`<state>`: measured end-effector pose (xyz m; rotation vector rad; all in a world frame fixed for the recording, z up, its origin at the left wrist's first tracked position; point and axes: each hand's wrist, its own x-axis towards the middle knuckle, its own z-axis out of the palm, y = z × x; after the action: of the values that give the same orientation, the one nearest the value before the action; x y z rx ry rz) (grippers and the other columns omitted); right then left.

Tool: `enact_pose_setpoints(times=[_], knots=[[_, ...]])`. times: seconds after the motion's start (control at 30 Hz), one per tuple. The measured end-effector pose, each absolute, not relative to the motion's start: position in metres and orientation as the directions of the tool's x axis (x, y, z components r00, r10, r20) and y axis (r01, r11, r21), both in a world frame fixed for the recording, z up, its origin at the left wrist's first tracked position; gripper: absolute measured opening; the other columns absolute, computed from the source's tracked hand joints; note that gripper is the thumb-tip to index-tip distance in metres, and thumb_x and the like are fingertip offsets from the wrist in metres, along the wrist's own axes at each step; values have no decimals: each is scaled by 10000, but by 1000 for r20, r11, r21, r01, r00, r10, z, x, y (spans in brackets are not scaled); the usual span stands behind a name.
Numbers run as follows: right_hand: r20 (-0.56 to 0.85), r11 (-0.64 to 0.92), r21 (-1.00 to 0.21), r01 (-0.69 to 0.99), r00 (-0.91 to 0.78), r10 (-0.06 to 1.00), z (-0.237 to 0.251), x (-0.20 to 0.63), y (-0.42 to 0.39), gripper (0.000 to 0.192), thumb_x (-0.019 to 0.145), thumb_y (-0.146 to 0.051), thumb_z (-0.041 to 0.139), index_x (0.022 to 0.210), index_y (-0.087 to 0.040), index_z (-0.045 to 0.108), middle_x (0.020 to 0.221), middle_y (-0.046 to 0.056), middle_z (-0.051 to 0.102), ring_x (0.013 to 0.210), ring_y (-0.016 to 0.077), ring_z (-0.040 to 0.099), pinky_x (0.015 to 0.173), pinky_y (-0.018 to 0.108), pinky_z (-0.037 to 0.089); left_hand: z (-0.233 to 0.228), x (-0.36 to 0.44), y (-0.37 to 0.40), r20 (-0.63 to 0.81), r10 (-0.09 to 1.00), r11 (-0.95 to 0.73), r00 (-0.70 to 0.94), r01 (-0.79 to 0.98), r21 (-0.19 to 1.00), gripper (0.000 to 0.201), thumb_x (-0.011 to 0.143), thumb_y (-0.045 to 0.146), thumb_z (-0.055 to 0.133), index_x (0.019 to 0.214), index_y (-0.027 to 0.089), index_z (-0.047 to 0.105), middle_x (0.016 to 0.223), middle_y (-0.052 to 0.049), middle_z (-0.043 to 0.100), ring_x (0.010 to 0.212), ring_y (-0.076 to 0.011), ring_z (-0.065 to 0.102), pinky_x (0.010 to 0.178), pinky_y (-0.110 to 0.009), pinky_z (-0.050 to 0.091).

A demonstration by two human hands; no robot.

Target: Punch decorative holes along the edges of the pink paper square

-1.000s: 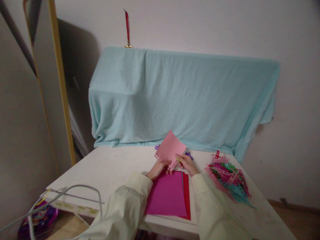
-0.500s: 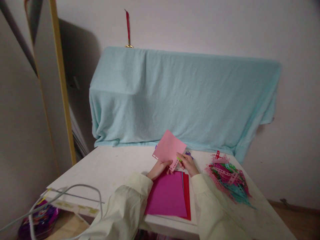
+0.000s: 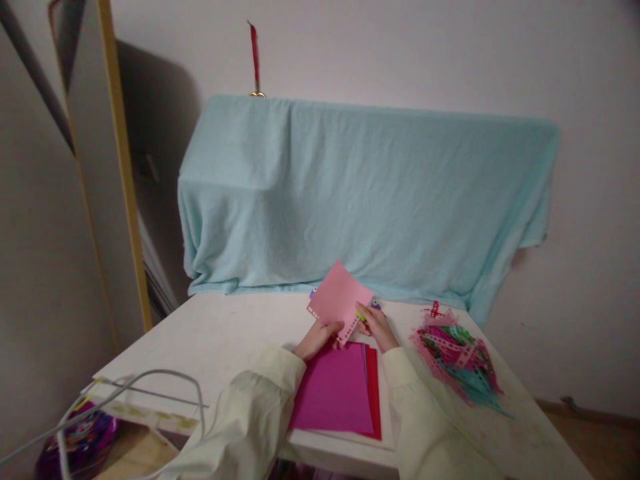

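While the left hand [image 3: 316, 339] pinches the lower corner of a pale pink sheet [image 3: 339, 300] and holds it tilted up off the surface [image 3: 220, 337], the right hand [image 3: 376, 327] is closed around a small tool with a green part [image 3: 361, 316], pressed against the sheet's lower right edge. A row of small cut-outs runs along the bottom edge of the pink sheet, so the tool looks like a punch, though most of it is hidden behind the fingers.

My reading is that the main risk is misalignment. The sheet hangs in the air, gripped at one corner only, and thin paper flexes; if it droops or twists in the tool's slot, the next cut could land crooked or overlap the one before it. A hard squeeze near the already perforated border could also tear the weakened strip. If the left grip loosens, the sheet could slip out and drop onto the stack of magenta and red sheets [image 3: 340, 390] lying flat just below both hands.

Off to the right, well apart, sits a pile of coloured paper strips [image 3: 457, 363]; a sweeping sleeve could scatter them. A small purple object [image 3: 376, 305] lies just behind the right hand.
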<state>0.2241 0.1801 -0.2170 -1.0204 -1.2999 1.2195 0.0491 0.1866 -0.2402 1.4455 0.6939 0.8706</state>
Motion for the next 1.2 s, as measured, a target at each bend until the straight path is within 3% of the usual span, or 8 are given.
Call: enact_pose_setpoints(times=[0.53,1.2], knots=[[152,155,-987,34,-85,985,-213,222,176,425,735,-576,590,601,-194,458,435,-75,346,370,67,246,378,236,155,-233,49,182,71,828,-52,557,-49,997,427,807,469,475,649,101,623,562,-61,606,460,-137,502,520,-272,381],[156,155,-987,-41,-16,988,-210,224,176,415,776,-577,537,628,-200,448,458,-68,363,376,69,258,390,238,187,-237,49,183,51,849,-39,525,-34,999,405,791,449,491,628,102,622,532,-55,604,430,-133,492,522,-277,385]])
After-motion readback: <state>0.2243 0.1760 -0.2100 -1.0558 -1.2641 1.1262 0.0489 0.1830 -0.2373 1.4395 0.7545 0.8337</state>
